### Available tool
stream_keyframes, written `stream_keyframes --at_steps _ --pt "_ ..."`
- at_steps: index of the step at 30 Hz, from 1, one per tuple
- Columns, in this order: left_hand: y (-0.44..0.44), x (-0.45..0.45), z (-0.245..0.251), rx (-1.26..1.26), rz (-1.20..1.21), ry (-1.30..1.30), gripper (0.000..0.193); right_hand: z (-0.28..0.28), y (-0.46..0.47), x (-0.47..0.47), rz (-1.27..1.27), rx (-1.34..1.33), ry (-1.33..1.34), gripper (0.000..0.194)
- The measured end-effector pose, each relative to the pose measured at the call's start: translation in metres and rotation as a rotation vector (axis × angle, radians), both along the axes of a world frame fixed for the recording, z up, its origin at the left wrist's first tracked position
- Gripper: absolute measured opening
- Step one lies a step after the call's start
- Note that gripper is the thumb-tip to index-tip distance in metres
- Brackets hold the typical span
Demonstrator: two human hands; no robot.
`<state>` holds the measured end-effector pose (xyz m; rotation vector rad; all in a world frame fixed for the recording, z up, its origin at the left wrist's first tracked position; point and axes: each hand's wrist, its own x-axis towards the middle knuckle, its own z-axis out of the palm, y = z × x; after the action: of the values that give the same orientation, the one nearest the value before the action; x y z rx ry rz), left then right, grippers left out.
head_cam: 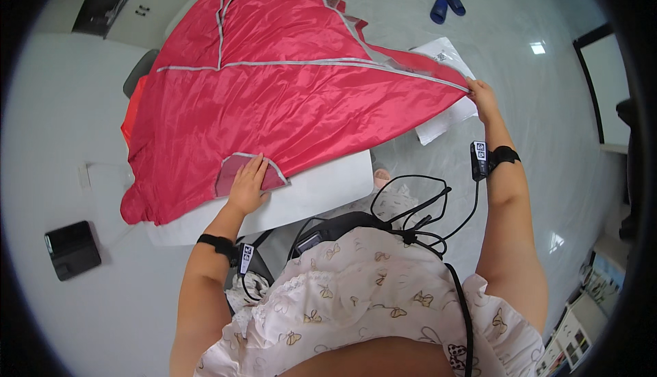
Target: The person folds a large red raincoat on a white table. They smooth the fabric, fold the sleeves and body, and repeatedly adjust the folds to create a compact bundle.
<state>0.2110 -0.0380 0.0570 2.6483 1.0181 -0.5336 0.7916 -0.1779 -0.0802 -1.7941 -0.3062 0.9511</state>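
Observation:
A large sheet of shiny crimson fabric (308, 105) with grey edging tape covers most of a white table (328, 176) before me. Its right end is drawn out to a point past the table, where my right hand (481, 97) pinches the corner at the end of a long taped seam. My left hand (249, 184) rests flat, palm down, on a curved see-through panel (227, 176) at the near edge of the cloth. Folds hide the table's far side, and bunched cloth hangs over its left end.
White plastic packaging (445, 129) lies on the glossy tiled floor under the fabric's right end. Blue slippers (445, 6) are farther back. Black cables (410, 212) loop by my waist, one running to the device on my right forearm (479, 160). A grey chair back (139, 73) stands behind the table's left end.

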Motion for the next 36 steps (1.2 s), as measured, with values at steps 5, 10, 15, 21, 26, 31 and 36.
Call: stream_keyframes --at_steps 5,10,15,21,26,31,36 --pt "-0.006 0.002 -0.017 0.093 0.054 0.039 0.087 0.013 0.003 0.007 -0.003 0.134 0.003 0.027" --pt "-0.009 0.008 -0.033 0.183 0.109 -0.007 0.085 0.036 0.013 0.004 0.116 -0.130 -0.208 0.025" --pt "-0.011 0.010 -0.038 0.176 0.140 -0.053 0.083 0.047 0.068 -0.031 0.456 -0.111 -0.404 0.027" --pt "-0.009 0.002 -0.041 0.150 0.164 -0.042 0.073 0.043 0.161 -0.127 0.724 0.010 -0.473 0.049" --pt "-0.011 0.001 -0.042 0.156 0.196 -0.131 0.070 0.055 0.183 -0.170 0.843 -0.175 -0.448 0.049" --pt "-0.009 -0.004 -0.042 0.254 0.272 -0.286 0.079 0.078 0.191 -0.160 0.883 -0.038 -0.374 0.032" --pt "-0.011 -0.003 -0.045 0.205 0.282 -0.181 0.077 0.100 0.194 -0.177 0.853 0.027 -0.995 0.028"
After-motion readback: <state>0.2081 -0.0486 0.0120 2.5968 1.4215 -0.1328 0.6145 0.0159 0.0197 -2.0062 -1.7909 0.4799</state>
